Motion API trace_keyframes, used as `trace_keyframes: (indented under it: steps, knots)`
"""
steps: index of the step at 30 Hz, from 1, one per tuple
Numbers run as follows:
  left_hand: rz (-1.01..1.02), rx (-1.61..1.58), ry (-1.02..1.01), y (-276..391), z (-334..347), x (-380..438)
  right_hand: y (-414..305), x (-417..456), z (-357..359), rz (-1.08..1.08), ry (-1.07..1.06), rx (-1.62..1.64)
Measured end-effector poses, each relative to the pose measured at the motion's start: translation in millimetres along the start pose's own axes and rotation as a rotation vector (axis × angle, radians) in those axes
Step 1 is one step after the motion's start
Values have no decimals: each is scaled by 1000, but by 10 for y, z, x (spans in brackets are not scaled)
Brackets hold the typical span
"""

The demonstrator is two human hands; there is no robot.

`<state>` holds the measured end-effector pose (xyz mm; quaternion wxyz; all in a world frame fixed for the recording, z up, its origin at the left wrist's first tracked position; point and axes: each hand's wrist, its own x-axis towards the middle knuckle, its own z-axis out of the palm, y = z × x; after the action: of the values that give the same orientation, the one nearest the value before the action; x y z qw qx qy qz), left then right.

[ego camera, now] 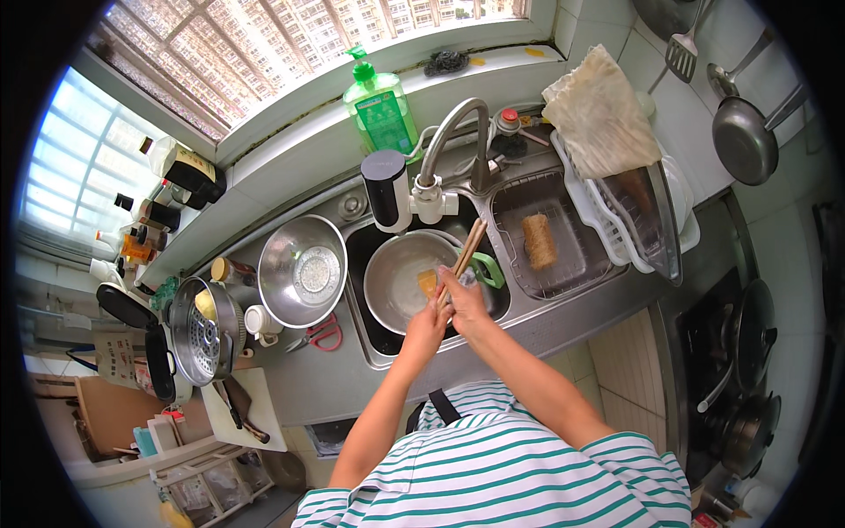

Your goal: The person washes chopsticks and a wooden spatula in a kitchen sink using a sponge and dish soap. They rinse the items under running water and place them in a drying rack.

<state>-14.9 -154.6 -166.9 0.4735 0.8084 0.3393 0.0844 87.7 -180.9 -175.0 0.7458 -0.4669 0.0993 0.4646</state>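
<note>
Over a metal basin (394, 280) in the left sink bowl, my two hands meet around a bundle of wooden chopsticks (471, 241). My right hand (467, 303) closes on the bundle's middle, with part of a whitish, wet-looking patch beside its fingers. At the lower ends is my left hand (426, 327), also gripping the chopsticks. A flat yellow-orange piece (427, 282), perhaps a utensil's end, shows by the left fingers; whether it is held I cannot tell. Just right of my right hand is a green handle (488, 270); what it belongs to is partly hidden.
The faucet (455, 132) and its white-and-black filter (386, 191) overhang the basin. A loofah-like brown roll (539, 241) lies in the right sink bowl. Leftward are a steel colander (302, 270), red-handled scissors (323, 335) and a cutting board with knives (244, 406). A dish rack (597, 204) stands right.
</note>
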Motion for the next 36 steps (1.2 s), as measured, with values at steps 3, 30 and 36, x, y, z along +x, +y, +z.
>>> trace_keyframes:
  steps: [3, 30, 36]
  knots:
    - [-478, -718, -405, 73, -143, -55, -229, 120, -170, 137, -171, -7]
    - [-697, -1351, -524, 23, -36, -80, 21, 93, -298, 392, -381, 261]
    - [-121, -212, -123, -24, 145, -44, -423, 299, -248, 24, -59, 96]
